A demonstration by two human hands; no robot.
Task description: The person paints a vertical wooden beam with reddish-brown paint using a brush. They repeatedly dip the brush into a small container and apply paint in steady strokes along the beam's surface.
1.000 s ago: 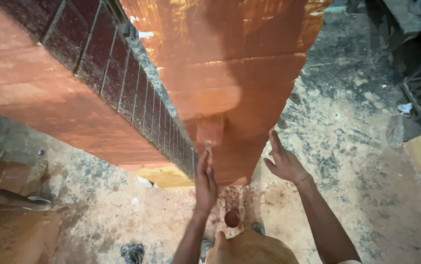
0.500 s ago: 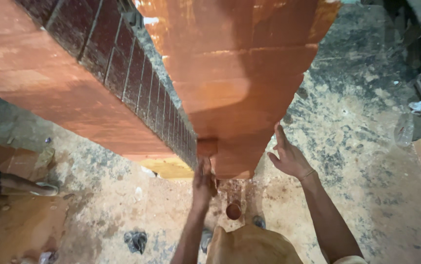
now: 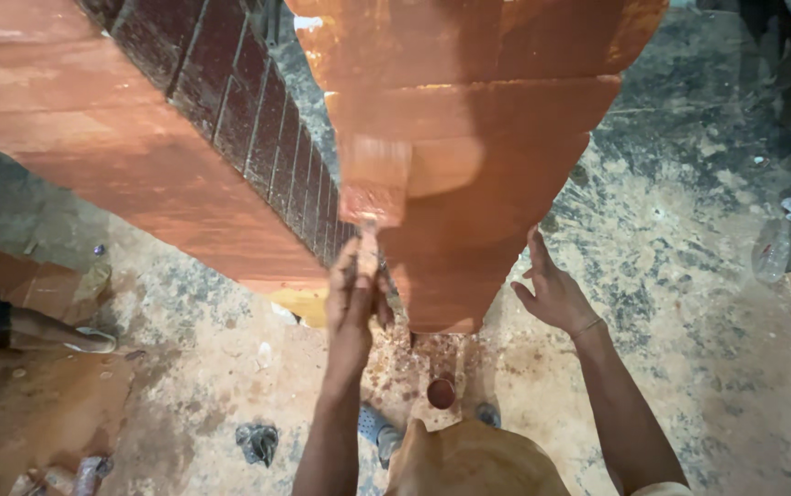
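So I was looking straight down a brick pillar (image 3: 497, 119), freshly coated in a wet-looking orange-red, with a darker brick wall (image 3: 258, 138) running off to the left of it, mortar lines plain to see. Down on the dusty concrete floor (image 3: 689, 276) there was a small round paint tin (image 3: 440, 393) right at the pillar's foot, with red spatter all around it, and a crumpled dark rag (image 3: 257, 443) a bit to the left. A clear plastic bottle (image 3: 770, 248) lay well off to the right. Somebody else's foot in a sandal (image 3: 83, 338) poked in from the left edge.

My left hand (image 3: 356, 298) was wrapped tight around the handle of a paintbrush (image 3: 372, 188), fingers fully curled. The brush stood straight up out of the fist, its bristles pressed flat on the pillar's face just above my knuckles, blurred. My right hand (image 3: 552, 292) held nothing, fingers spread, with the fingertips resting on the pillar's right edge lower down.
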